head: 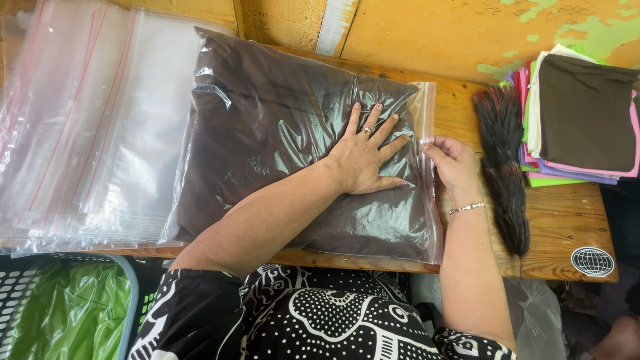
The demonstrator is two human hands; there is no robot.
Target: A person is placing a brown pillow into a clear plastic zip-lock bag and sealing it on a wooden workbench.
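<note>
A clear zip bag (267, 127) filled with a folded dark brown garment lies on the wooden table (560, 227). My left hand (365, 155), wearing a ring, presses flat on the bag near its right end, fingers spread. My right hand (453, 163), with a bracelet on the wrist, pinches the bag's zip edge (427, 143) between thumb and fingers at the bag's right side.
A stack of empty clear zip bags (80, 127) lies at the left. A dark feather duster (503, 167) rests right of the bag. Folded coloured cloths (583, 113) are piled at the far right. A basket with green material (63, 307) stands below left.
</note>
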